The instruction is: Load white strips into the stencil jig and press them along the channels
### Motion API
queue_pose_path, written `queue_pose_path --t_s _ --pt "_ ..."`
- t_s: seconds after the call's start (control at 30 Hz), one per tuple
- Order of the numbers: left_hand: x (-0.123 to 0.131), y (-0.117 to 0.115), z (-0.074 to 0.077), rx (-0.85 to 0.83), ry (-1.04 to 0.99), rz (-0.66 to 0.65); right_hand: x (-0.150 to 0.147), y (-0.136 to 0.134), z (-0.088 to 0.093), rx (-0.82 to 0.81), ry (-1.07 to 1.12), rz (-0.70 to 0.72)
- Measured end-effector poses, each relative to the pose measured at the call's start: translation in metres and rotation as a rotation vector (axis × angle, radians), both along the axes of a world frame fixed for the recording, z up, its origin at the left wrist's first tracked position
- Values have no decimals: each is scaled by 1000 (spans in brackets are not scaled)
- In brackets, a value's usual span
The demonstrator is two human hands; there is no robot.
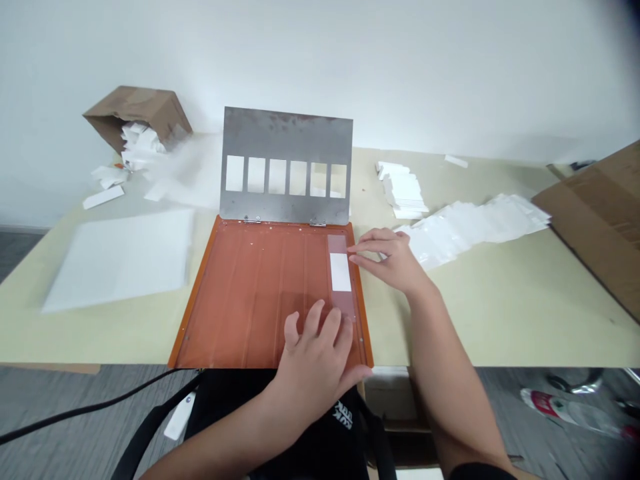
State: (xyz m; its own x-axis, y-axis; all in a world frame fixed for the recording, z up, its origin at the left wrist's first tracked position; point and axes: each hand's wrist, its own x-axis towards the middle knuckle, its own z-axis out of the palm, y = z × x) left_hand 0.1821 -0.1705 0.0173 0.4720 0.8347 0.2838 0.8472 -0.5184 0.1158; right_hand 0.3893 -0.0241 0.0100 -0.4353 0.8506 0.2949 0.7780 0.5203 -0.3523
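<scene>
An orange tray [250,293] with shallow lengthwise grooves lies at the table's front edge. Hinged to its back edge, a grey metal plate [285,137] with a row of rectangular windows stands raised. Along the tray's right side runs a clear film strip [337,245] with a white rectangular card [341,272] at its middle. My right hand [393,259] reaches in from the right, thumb and fingertips pinched beside the card's upper right edge; what is between them is too small to make out. Fingers spread, my left hand [317,347] is over the tray's front right, fingertips by the strip's near end.
Left of the tray lies a stack of translucent sheets [123,257]. A tipped cardboard box [143,107] spills white scraps at the back left. White cards [401,190] and clear bags [465,227] lie to the right, near a large carton [600,217]. A bottle [575,410] is on the floor.
</scene>
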Motion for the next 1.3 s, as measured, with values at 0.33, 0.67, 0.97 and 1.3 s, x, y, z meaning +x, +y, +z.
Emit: queue_pose_path --t_s 0.33,0.67,0.97,1.3 --pt "2 1 2 -25 10 -23 -15 -5 1 -152 18 16" --pt "2 2 -3 -46 48 12 -17 -3 1 -171 -10 11" --pt "6 8 -3 -81 156 60 -16 -2 1 -164 -15 24" --pt "15 24 -4 -111 236 60 -15 -2 0 -169 0 27"
